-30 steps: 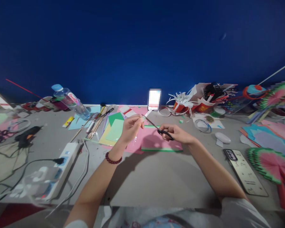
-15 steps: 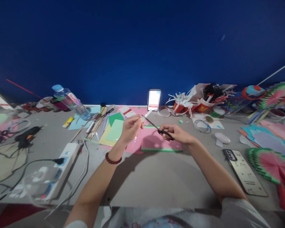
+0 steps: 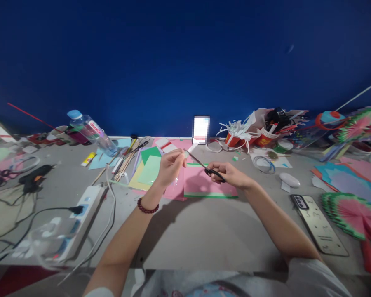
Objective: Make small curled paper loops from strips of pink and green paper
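My left hand (image 3: pixel 172 166) is closed in a pinch on a small pale piece of paper (image 3: pixel 186 154), mostly covered by the fingertips. My right hand (image 3: pixel 224 173) is wrapped round the black handles of a pair of scissors (image 3: pixel 200 163). Their blades reach left, with the tips right at the pale piece beside my left fingertips. Below the scissors lies a pink sheet with green edges (image 3: pixel 210 189). Under and beside my left wrist are light green paper (image 3: pixel 148 170), a darker green piece (image 3: pixel 151 155) and yellow paper.
A power strip (image 3: pixel 83 218) with plugs and cables stands at left, near a glue gun (image 3: pixel 37 177). A plastic bottle (image 3: pixel 94 132) leans behind. At right are a phone (image 3: pixel 321 227), a white mouse-like object (image 3: pixel 289 180) and folded paper fans (image 3: pixel 355 214). A lit screen (image 3: pixel 200 128) stands against the blue wall.
Almost nothing differs. The scissors and my right hand have shifted very slightly; my left hand keeps its pinch in the same place.
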Motion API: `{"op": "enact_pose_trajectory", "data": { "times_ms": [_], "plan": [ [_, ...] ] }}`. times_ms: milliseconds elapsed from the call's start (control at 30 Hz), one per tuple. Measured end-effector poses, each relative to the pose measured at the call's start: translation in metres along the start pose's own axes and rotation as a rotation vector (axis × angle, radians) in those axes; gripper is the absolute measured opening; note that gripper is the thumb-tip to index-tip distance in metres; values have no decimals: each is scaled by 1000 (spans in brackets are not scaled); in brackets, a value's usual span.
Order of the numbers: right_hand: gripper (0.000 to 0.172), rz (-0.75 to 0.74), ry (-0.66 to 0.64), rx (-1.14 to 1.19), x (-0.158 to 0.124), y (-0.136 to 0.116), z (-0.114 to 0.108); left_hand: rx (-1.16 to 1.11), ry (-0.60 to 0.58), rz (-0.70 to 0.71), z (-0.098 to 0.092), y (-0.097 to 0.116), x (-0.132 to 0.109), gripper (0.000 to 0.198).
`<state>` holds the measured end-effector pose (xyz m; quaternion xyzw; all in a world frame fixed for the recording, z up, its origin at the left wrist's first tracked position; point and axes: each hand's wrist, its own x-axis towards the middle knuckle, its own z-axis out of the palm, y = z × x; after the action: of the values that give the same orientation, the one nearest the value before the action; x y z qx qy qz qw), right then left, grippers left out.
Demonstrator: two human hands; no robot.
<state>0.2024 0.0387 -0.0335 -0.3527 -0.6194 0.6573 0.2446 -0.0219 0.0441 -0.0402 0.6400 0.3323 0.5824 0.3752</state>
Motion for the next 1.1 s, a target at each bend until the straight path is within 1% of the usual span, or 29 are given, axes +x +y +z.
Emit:
{"op": "enact_pose_trajectory", "data": {
  "times_ms": [200,400,467,633,700,767,800,900,967,1000,1033,1100],
  "plan": [
    [37,-19,-11,25,0,3,0,-4,-9,14,0,0,0,38],
    [39,2,23,47,2,7,1,36,-30,12,0,3,0,41],
    [41,-3,15,66,3,9,0,23,-26,12,0,2,0,40],
    [53,-62,-70,96,0,11,-5,-16,-15,-30,0,-3,0,37],
    [57,-98,-66,91,-2,10,-7,-5,-21,-54,0,-2,0,36],
    [58,-147,-5,85,-2,9,-8,15,-41,-53,0,0,0,37],
    [57,-175,50,83,-2,8,-8,28,-57,-52,1,1,-1,38],
    [50,-253,298,57,2,4,-8,42,-117,-66,4,4,-3,40],
    [44,-288,424,23,5,3,-7,28,-173,-74,9,5,-5,40],
    [41,-297,451,11,7,3,-6,18,-208,-70,11,5,-6,39],
    [38,-300,452,5,8,3,-5,15,-249,-65,14,5,-8,39],
    [36,-286,399,9,10,7,-2,23,-333,-69,19,6,-9,38]
  ]
}}
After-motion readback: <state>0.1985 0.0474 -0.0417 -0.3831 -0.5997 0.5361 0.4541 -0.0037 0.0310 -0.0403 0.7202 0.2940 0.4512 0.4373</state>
